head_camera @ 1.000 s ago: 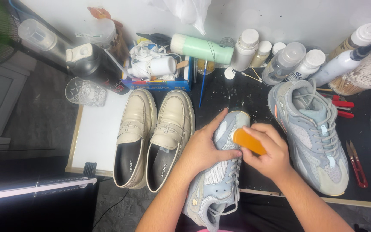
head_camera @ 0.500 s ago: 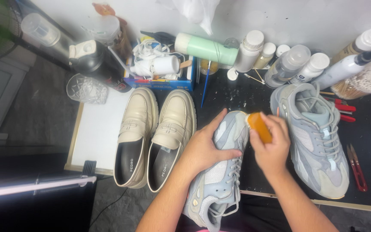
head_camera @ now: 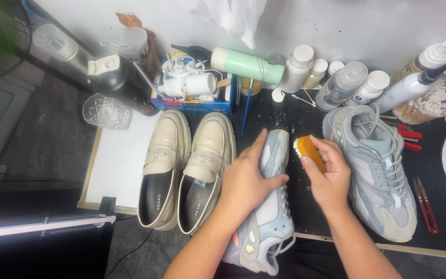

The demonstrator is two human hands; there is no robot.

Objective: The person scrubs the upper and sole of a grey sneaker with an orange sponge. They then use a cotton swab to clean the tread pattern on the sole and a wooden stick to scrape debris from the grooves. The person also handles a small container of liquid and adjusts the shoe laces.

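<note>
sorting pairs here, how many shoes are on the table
4. Two cream loafers, left loafer and right loafer, side by side on the white board. One grey sneaker under the left hand. Its mate lies at the right.

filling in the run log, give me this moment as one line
left hand: grips grey-blue sneaker | right hand: holds orange brush beside its toe | nearby: cream loafers, second sneaker

Bright even overhead light, soft shadows, sharp centre, dim wide-angle-curved left edge
</note>
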